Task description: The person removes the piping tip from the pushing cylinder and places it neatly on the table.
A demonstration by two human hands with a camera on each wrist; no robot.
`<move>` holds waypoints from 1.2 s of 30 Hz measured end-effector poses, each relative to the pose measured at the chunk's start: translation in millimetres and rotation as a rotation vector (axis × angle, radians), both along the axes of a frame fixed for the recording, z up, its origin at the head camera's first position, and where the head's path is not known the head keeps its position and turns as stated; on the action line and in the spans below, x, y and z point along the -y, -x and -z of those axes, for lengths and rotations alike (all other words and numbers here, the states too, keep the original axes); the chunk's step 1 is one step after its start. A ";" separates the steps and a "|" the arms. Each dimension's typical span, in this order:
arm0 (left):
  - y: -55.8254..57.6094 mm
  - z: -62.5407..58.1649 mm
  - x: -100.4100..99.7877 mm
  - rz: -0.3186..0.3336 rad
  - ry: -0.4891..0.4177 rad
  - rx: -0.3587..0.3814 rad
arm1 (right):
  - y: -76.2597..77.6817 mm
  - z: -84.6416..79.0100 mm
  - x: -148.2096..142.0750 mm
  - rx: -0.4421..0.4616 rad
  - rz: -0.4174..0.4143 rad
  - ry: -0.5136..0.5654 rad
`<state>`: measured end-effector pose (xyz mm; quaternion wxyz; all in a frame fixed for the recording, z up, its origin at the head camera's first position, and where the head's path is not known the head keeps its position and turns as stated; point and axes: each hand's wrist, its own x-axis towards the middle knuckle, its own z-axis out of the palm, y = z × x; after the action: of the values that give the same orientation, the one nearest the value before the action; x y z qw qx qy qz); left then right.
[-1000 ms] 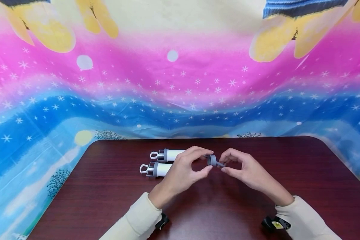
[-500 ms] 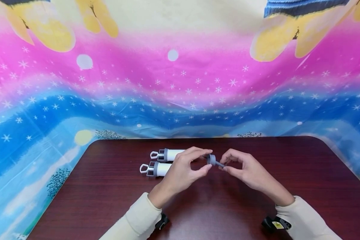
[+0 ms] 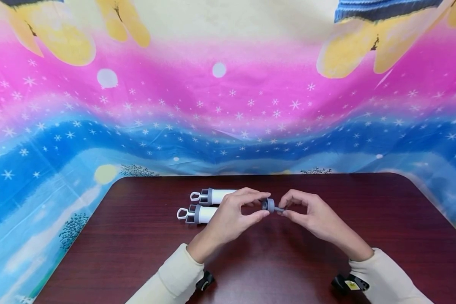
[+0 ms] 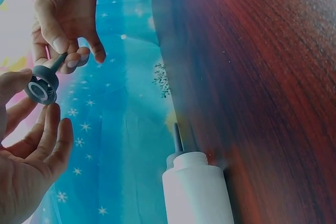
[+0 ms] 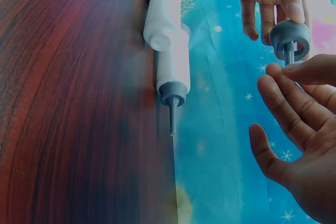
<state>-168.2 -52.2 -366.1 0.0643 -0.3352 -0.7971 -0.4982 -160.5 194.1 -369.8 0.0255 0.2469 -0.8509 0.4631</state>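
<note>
Between my hands is a grey nozzle cap [image 3: 271, 205], a wide ring with a thin spout. My left hand [image 3: 232, 213] pinches the ring between thumb and fingertips. The thumb and fingers of my right hand [image 3: 313, 213] pinch the spout near its end. In the left wrist view the cap [image 4: 47, 74] shows its open underside with a pale inner ring. Two white syringe-like tubes lie left of the cap, partly behind my left hand. The nearer tube [image 4: 197, 192] has a bare white neck; the farther tube [image 5: 177, 66] carries a grey spout like the held one.
Both tubes have grey end collars and white loop handles [image 3: 183, 213] pointing left. They lie side by side on a dark red-brown wooden table [image 3: 137, 249]. A printed cloth [image 3: 213, 105] hangs behind the table's far edge and along its sides.
The cap has tilted between my fingers, its spout now nearer to level than half a second ago. My left fingertips have shifted slightly on the ring. The tubes have stayed put.
</note>
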 end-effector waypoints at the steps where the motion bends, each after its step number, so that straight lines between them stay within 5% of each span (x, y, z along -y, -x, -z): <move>1: 0.1 0.1 -0.1 0.004 -0.005 0.006 | -0.1 -0.3 0.3 0.000 0.001 -0.002; 36: -0.6 0.3 -4.4 0.012 0.004 0.126 | -1.7 0.9 1.0 -0.008 -0.003 -0.015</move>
<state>-167.5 -47.8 -366.4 0.0104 -0.3082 -0.7985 -0.5170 -158.8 193.1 -370.7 0.0263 0.2501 -0.8539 0.4556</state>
